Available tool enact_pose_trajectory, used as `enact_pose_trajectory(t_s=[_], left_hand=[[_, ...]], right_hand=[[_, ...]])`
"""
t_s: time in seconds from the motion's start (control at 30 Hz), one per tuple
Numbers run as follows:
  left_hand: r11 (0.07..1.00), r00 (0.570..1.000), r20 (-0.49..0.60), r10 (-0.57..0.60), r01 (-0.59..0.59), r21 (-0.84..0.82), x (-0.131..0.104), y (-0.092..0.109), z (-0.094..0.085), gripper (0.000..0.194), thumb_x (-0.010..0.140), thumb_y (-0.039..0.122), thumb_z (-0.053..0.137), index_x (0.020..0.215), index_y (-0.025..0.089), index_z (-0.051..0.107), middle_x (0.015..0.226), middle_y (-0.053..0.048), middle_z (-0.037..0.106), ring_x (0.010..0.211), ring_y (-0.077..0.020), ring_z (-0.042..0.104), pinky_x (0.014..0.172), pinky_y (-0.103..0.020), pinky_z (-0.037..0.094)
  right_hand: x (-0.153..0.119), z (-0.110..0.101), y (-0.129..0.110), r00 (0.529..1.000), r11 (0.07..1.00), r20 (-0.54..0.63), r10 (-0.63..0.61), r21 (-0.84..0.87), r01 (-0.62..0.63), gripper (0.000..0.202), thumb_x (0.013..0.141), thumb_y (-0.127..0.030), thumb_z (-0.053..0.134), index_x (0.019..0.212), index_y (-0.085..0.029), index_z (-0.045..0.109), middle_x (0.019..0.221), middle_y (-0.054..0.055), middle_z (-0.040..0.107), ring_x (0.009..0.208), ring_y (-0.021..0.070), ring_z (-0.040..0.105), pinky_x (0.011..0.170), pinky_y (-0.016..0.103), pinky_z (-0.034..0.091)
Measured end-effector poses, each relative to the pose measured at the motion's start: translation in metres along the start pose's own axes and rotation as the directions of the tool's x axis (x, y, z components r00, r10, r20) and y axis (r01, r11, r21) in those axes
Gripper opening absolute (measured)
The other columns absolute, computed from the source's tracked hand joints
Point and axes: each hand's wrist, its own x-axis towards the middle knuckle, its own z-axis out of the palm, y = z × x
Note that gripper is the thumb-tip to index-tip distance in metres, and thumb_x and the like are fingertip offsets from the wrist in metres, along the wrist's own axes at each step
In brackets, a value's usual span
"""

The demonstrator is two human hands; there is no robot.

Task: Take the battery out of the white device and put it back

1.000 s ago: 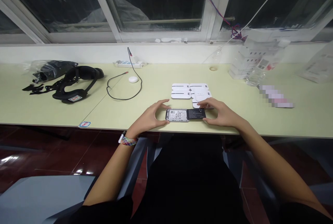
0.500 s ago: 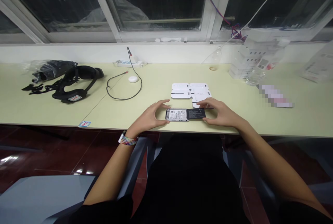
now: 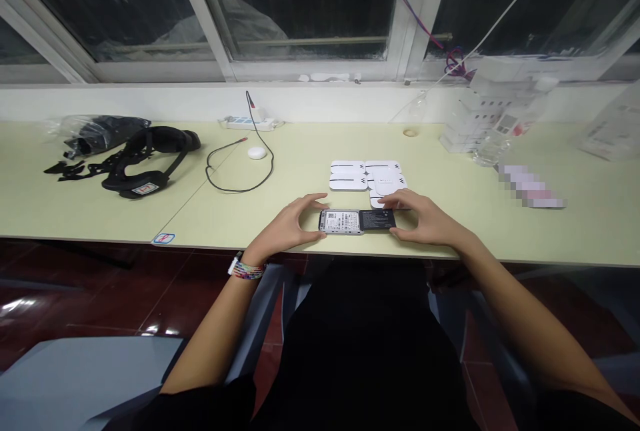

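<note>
A small opened electronic device (image 3: 341, 221), with a silver frame and a white printed label, lies face-up near the table's front edge. Against its right end sits a flat black battery (image 3: 377, 219) with fine print. My left hand (image 3: 290, 223) curves around the device's left end, thumb at the near edge and fingertips at the far edge. Thumb and fingers of my right hand (image 3: 423, 217) bracket the battery's right end the same way. Just beyond are several white rounded covers (image 3: 348, 181) with black lines, one of them stacked on others (image 3: 389, 181).
A black headset (image 3: 133, 181) lies at the left beside a plastic bag (image 3: 105, 131). Behind are a black cable (image 3: 240, 189), a white round case (image 3: 257, 153) and a power strip (image 3: 250, 123). White boxes (image 3: 463, 131) and a clear bottle (image 3: 487, 151) stand at the right.
</note>
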Motion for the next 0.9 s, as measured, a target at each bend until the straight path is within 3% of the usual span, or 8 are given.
enact_pose_trajectory(t_s=[0.9], left_hand=[[1.0, 1.0, -0.005, 0.009, -0.009, 0.006, 0.0001, 0.0023, -0.0001, 0.075, 0.089, 0.038, 0.083, 0.158, 0.033, 0.054, 0.145, -0.005, 0.075, 0.144, -0.032, 0.064, 0.128, -0.055, 0.045]], right_hand=[[-0.0013, -0.0001, 0.0003, 1.0, 1.0, 0.006, -0.003, -0.005, 0.003, 0.052, 0.087, -0.025, 0.078, 0.138, -0.035, 0.068, 0.126, 0.006, 0.074, 0.114, 0.0319, 0.073, 0.101, 0.057, 0.066]])
